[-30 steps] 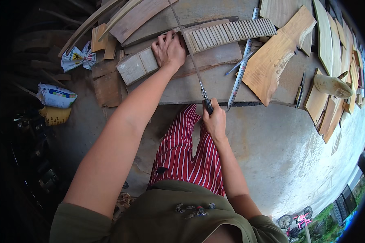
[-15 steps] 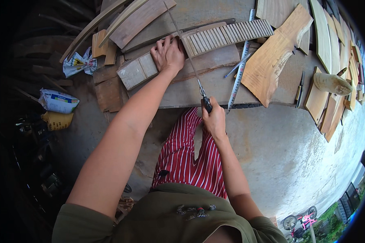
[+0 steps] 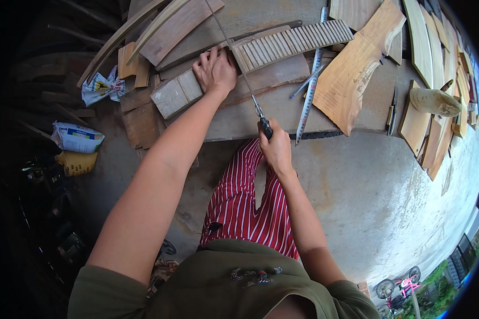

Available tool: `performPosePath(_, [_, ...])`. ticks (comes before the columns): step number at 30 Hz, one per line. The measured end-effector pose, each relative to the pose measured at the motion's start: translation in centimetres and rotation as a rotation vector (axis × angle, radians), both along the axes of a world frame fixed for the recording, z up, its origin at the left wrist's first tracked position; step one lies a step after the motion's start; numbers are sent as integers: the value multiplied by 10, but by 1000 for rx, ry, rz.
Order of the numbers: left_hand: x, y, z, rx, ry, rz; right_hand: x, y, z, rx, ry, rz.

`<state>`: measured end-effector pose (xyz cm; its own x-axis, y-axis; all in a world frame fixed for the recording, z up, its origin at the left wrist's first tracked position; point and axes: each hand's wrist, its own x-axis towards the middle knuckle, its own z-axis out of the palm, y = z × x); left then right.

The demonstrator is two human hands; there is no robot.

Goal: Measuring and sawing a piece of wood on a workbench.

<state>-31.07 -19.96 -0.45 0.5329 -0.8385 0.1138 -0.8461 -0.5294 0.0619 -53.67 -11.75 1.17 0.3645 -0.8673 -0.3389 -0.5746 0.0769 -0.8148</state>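
My right hand (image 3: 276, 150) is wrapped around the dark handle of a hand saw (image 3: 247, 82). Its long thin blade slants away from me, past the left end of a wooden strip (image 3: 295, 45) cut with many parallel slots. Just left of the blade, my left hand (image 3: 214, 72) presses down with bent fingers on the wood beside the slots. A pale wooden block (image 3: 176, 94) shows left of that hand; whether it joins the slotted strip is hidden under the hand. A wider brown board (image 3: 282, 75) lies beneath.
To the right on the workbench (image 3: 378, 114) are a measuring tape (image 3: 306, 109), a blue pen (image 3: 305, 82), a large wavy-edged board (image 3: 346, 80), a slim dark tool (image 3: 392, 111) and a wooden mallet-like piece (image 3: 435, 102). Curved boards (image 3: 178, 32) lie far left; bags (image 3: 79, 137) stand below them.
My right hand and the saw have shifted slightly away from me along the blade's line. My left hand keeps its place on the wood. The whole view has moved a little.
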Motion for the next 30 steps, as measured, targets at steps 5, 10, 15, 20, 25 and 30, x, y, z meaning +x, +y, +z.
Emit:
performPosePath(5, [-1,-3,3,-10,25,-18,-41,33,12,62,35,29])
performPosePath(10, [-7,-5,3,-10,3,-38,14,-18,6,45,-19,-45])
performPosePath(15, [-4,-1,-1,-15,5,-18,24,-20,5,1,-16,-35])
performPosePath(20, [0,1,3,-49,17,-36,-28,24,21,128,23,-6])
performPosePath(25, [-4,-3,2,-56,6,-42,10,-17,16,113,21,-15])
performPosePath(30, [-3,-3,-3,-77,18,-29,28,-31,10,31,-40,-38])
